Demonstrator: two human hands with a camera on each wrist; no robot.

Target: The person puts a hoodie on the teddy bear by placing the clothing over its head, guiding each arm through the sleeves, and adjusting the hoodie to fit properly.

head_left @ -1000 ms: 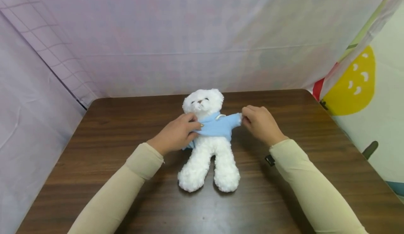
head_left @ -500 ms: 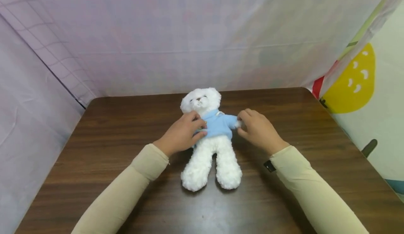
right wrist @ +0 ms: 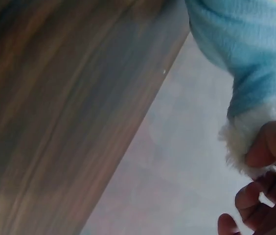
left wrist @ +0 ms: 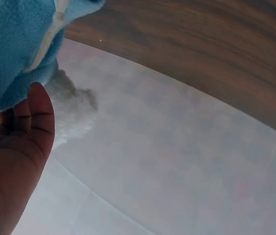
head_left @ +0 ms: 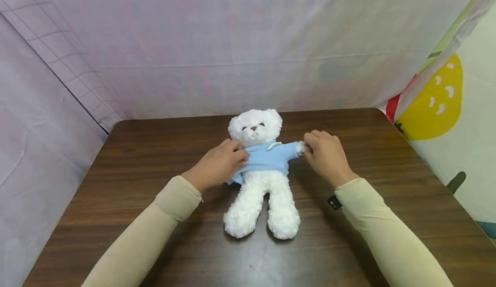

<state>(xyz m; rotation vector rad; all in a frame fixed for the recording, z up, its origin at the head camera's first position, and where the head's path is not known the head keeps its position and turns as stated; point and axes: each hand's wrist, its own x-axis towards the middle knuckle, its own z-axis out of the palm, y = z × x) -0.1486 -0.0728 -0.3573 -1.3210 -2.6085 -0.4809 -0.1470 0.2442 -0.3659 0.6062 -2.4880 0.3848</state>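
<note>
A white plush teddy bear (head_left: 255, 125) lies face up on the wooden table in the head view, legs toward me. It wears a light blue hoodie (head_left: 269, 160) with a pale drawstring (left wrist: 45, 41). My left hand (head_left: 217, 163) grips the hoodie at the bear's left-of-picture side, fingers curled into the cloth; that side's arm is hidden. On the other side my right hand (head_left: 327, 155) pinches the bear's white paw (right wrist: 241, 134), which sticks out of the blue sleeve (right wrist: 258, 54). That arm is stretched out sideways.
The dark brown table (head_left: 155, 218) carries the bear near its far edge. Behind it hangs a pale curtain (head_left: 248, 54). A printed cloth with a yellow shape (head_left: 435, 102) hangs at the right. A black strap device (head_left: 334, 202) shows at my right wrist.
Half a second ago both hands' fingers were looser on the bear; now they grip the hoodie and paw. The bear has shifted slightly right, its head more upright, and the right hand moved rightward.
</note>
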